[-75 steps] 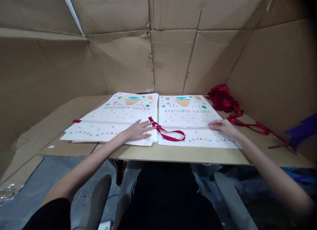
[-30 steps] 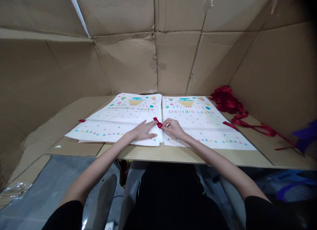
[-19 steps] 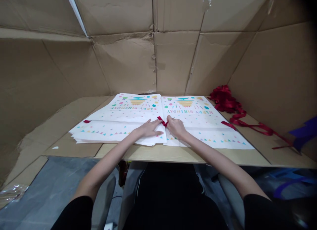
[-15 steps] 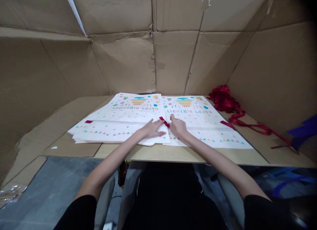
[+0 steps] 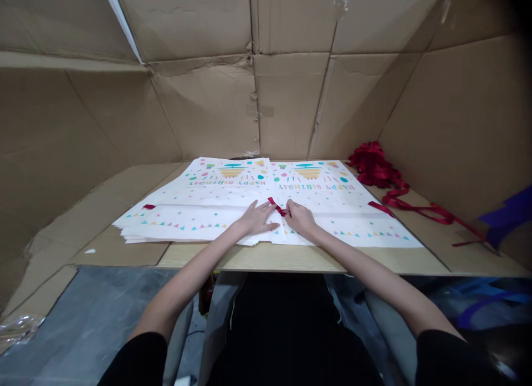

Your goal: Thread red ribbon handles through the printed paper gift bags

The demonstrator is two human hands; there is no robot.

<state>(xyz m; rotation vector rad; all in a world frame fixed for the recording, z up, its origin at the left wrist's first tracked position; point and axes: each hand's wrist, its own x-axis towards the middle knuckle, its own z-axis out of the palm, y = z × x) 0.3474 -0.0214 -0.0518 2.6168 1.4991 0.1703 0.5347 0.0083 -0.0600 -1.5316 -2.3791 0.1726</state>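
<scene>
My left hand (image 5: 256,218) lies flat with fingers spread on the left stack of white printed sheets (image 5: 199,197), its fingertips at a short red ribbon (image 5: 272,202) at the stack's right edge. Closed in a pinch, my right hand (image 5: 301,218) grips the ribbon's right end; its fingertips are partly hidden. Under my right hand lies the right white sheet (image 5: 332,203), which bears the same upside-down birthday print as the left stack. Another red ribbon piece (image 5: 149,207) is at the stack's left side, and one more ribbon piece (image 5: 380,209) crosses the right sheet's edge.
A heap of red ribbon (image 5: 372,163) sits at the back right, with a loose strand (image 5: 432,211) trailing right. Cardboard walls (image 5: 216,108) enclose the table (image 5: 249,258) at the back and sides. Something blue-purple (image 5: 509,214) stands at the far right.
My right hand has tilted and dropped slightly, its thumb no longer pointing up, while staying at the ribbon. My left hand stays flat in place. The view has shifted a little.
</scene>
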